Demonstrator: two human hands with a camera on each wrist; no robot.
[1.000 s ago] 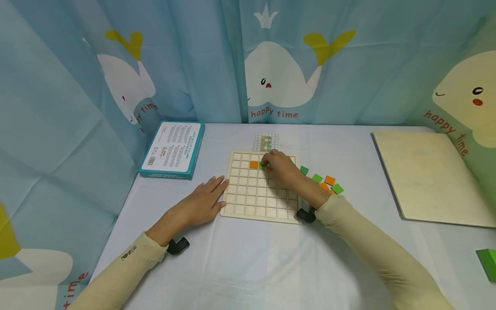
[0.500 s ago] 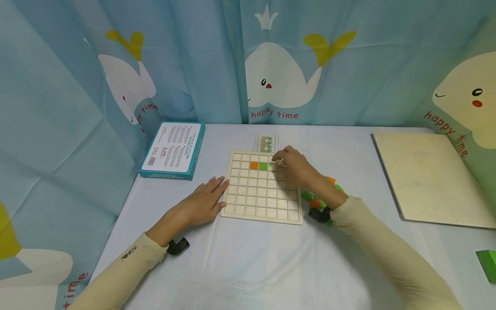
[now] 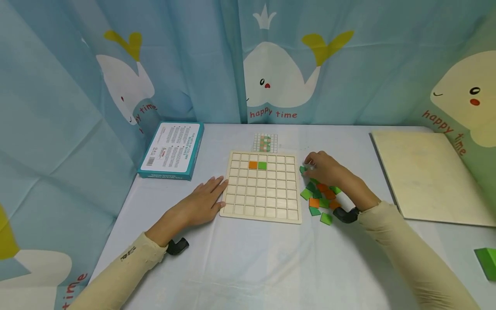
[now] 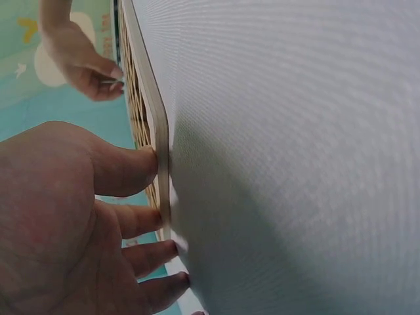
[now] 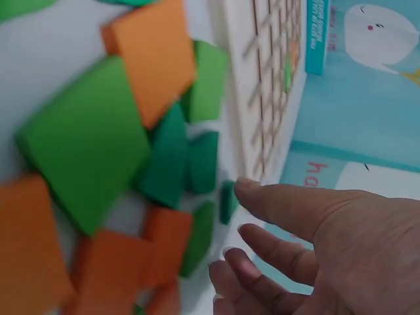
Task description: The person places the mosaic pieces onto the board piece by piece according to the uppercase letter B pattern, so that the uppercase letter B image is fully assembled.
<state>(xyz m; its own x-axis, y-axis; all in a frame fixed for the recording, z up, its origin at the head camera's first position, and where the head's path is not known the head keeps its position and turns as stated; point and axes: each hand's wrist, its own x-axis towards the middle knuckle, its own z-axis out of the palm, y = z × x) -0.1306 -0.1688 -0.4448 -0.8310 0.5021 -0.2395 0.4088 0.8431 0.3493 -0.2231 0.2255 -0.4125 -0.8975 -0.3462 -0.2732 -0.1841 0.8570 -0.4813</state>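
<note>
A pale wooden grid board [image 3: 261, 189] lies on the white table. An orange tile [image 3: 253, 165] and a light green tile [image 3: 262, 165] sit side by side in its second row from the back. My left hand [image 3: 203, 202] rests flat with its fingertips and thumb against the board's left edge. To the right of the board, my right hand [image 3: 325, 168] hovers over the far end of a pile of loose orange and green tiles. Its thumb and fingers are apart, close to a small dark green tile [image 5: 228, 202]; whether they touch it, I cannot tell.
Behind the board lies a printed pattern card [image 3: 265, 142]. A teal and white box [image 3: 172, 148] stands at the back left. On the right is a large pale board [image 3: 434, 176], with a green block [image 3: 486, 263] at the right edge. Printed curtains hang behind.
My right hand has let go of the light green tile in the board and moved right to the loose tiles, uncovering the grid. The left hand has stayed in place.
</note>
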